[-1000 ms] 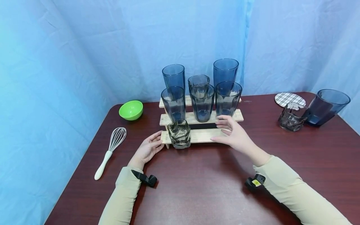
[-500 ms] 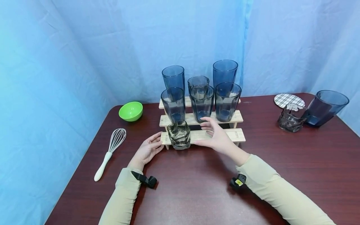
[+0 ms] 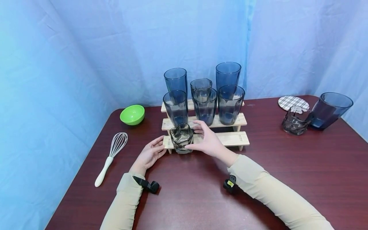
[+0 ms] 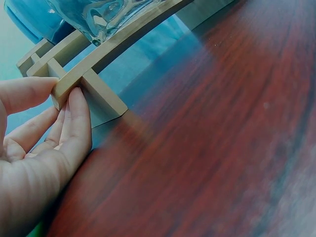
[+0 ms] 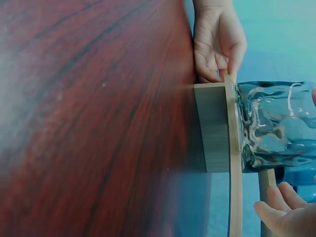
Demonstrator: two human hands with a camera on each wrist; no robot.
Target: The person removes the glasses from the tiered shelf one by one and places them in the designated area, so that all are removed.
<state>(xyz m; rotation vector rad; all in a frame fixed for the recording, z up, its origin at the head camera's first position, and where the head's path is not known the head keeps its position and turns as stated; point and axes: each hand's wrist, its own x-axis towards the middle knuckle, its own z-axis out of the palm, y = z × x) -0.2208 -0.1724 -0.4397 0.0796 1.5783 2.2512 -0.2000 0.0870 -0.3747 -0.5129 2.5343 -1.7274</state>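
The short glass (image 3: pixel 181 138) is sitting upright at the left end of the rack's (image 3: pixel 233 139) lowest step; the right hand (image 3: pixel 207 142) is curving open-fingered against its right side; the left hand (image 3: pixel 150 154) is pinching the rack's left end.

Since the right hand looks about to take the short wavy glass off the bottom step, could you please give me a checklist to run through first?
1. Left hand steadies the wooden rack at its left end: ok.
2. Short wavy glass upright on the bottom step: ok.
3. Right hand around the glass, thumb in front, fingers behind: ok.
4. Firm grip on the glass: cannot tell.
5. Blue tumblers on the step behind stand close to the fingers: not ok.
6. Bare table in front: ok.
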